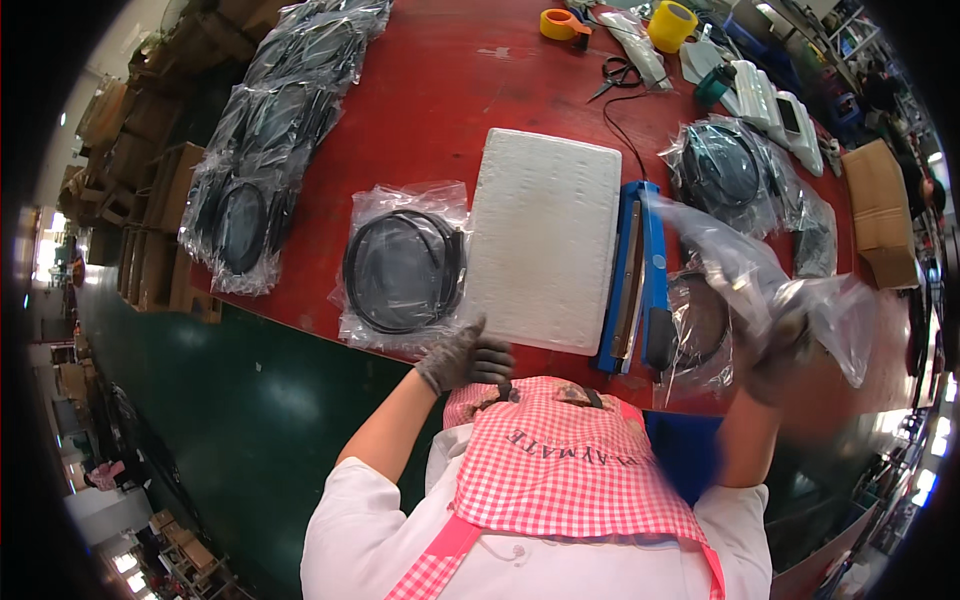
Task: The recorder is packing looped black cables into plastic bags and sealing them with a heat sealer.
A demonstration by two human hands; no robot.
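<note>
My left hand (468, 361), in a grey glove, is at the table's near edge with thumb raised and fingers stretched, holding nothing. Close beyond it lies a clear bag with a coiled black cable (352, 270), beside a white foam slab (545, 240). My right hand (778, 355), gloved and smeared by motion, grips a clear plastic bag (735, 252) that trails up and left over the table. A blue bag sealer (657, 270) stands between the slab and that bag. Partly behind the plastic lies another bagged coil (698, 325).
Many bagged cables (270, 130) lie overlapping along the left edge of the red table (430, 110). More bagged coils (722, 165) rest at the right. Scissors (617, 75), an orange tape dispenser (563, 24) and a yellow roll (671, 26) sit far back. A cardboard box (880, 210) stands at the right edge.
</note>
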